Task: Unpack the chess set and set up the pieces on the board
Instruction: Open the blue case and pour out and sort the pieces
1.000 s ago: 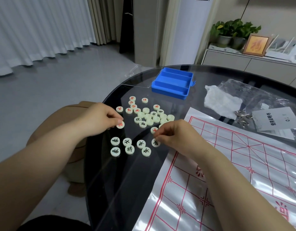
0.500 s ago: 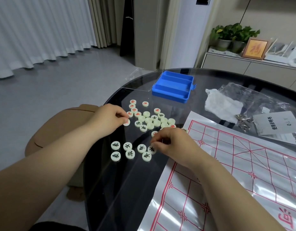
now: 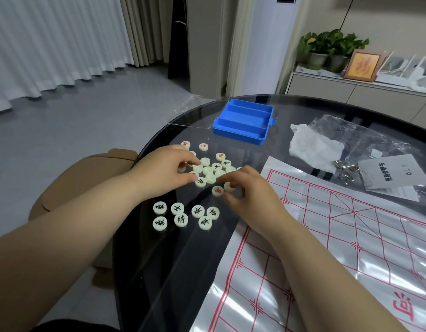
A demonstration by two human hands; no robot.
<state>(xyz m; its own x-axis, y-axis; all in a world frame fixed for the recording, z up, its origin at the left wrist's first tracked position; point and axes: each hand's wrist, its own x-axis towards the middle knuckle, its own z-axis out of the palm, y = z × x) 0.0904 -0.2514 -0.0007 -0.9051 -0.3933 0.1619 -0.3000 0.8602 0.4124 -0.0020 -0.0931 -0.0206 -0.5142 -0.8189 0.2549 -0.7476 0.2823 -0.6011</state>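
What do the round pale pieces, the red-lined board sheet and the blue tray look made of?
Round pale pieces: probably moulded plastic, smooth, uniform discs.
Red-lined board sheet: thin glossy film, likely plastic; glare streaks and creases.
Blue tray: rigid plastic, semi-matte; even colour, moulded dividers.

Inspection of my own body: both forearms bare from frame edge to wrist. My left hand (image 3: 164,171) and right hand (image 3: 251,196) bare. Dark cloth (image 3: 70,325) shows below my left forearm; garment type undeterminable.

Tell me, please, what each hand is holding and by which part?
The right hand pinches a pale chess piece by its rim; whether the left hand holds one cannot be told.
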